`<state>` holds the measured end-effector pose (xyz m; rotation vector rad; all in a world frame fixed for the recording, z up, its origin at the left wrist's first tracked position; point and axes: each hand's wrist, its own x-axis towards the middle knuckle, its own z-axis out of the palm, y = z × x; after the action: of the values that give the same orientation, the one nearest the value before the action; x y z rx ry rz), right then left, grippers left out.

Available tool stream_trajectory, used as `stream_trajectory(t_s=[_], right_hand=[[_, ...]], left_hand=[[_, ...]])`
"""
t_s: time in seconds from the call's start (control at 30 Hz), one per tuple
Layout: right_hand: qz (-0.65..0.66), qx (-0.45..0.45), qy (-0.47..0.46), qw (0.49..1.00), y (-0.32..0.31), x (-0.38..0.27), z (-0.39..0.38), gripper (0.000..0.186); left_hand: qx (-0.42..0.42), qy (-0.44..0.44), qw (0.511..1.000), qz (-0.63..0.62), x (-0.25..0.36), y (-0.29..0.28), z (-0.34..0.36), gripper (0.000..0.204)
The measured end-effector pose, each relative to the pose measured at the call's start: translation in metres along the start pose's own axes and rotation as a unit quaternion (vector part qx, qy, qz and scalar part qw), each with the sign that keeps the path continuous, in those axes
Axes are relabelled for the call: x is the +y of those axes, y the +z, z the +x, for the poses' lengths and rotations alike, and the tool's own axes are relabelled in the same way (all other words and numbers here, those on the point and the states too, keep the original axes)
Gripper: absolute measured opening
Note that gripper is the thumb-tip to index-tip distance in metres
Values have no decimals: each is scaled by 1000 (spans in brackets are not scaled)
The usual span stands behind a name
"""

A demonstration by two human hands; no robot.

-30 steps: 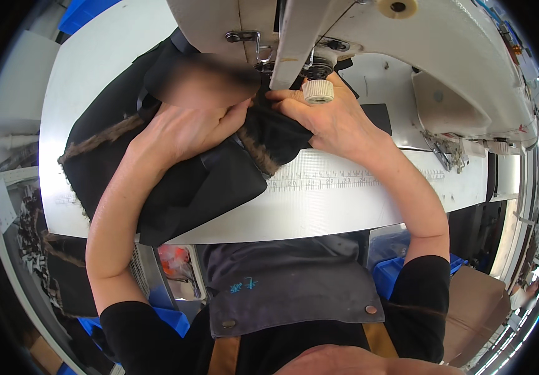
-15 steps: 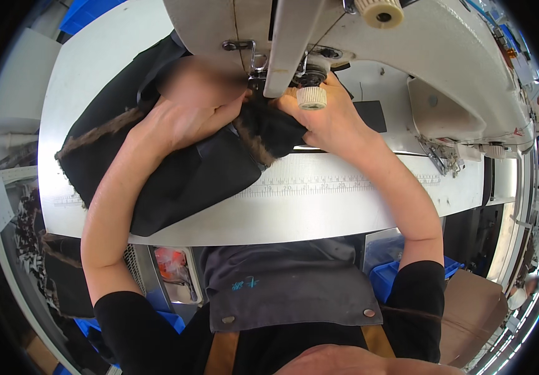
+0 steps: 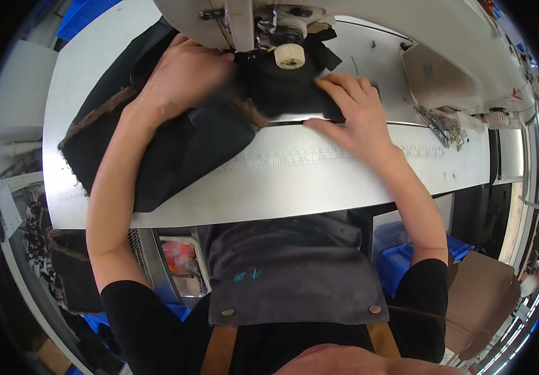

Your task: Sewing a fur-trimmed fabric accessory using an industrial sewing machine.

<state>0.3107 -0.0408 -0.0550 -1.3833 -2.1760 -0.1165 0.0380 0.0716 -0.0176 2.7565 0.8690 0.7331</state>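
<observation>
A large black fabric piece (image 3: 188, 159) with brown furry edging (image 3: 98, 119) lies across the left of the worktable. My left hand (image 3: 182, 81) is closed on it, left of the needle area; its thumb side is blurred. Black fabric (image 3: 288, 94) also lies under the head of a white sewing machine (image 3: 382, 37), below a cream knob (image 3: 290, 56). My right hand (image 3: 360, 115) is open at that fabric's right edge, fingers spread and thumb apart. The machine's head hides the needle.
A printed ruler scale (image 3: 294, 153) runs along the white worktable (image 3: 269, 197). Small metal parts (image 3: 441, 128) lie right of my right hand. Below the table edge are a blue bin (image 3: 397, 265) and a tray with a red-and-clear packet (image 3: 182, 259). Dark furry-edged pieces (image 3: 73, 265) hang at left.
My right hand has moved right and away from the needle area, its fingers spreading. The black fabric under the machine now lies flatter. My left hand stays on the fabric, shifted slightly left.
</observation>
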Motion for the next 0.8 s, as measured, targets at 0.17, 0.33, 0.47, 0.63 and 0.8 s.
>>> stream_trajectory(t_s=[0.17, 0.33, 0.47, 0.63, 0.8], right_hand=[[115, -35, -38, 992, 4, -11, -6, 15], [-16, -60, -21, 998, -16, 8, -16, 21], [-98, -29, -29, 994, -21, 14, -6, 31], [187, -23, -198, 962, -27, -42, 45, 35], [109, -147, -214, 960, -9, -25, 72, 28]], left_hand=[[-56, -7, 998, -1, 15, -18, 2, 36], [-77, 10, 997, 25, 76, -41, -11, 32], [-87, 69, 965, 238, 121, -6, -33, 25], [-48, 28, 963, 264, 132, 19, -40, 18], [-14, -20, 983, 181, 134, 19, -45, 30]])
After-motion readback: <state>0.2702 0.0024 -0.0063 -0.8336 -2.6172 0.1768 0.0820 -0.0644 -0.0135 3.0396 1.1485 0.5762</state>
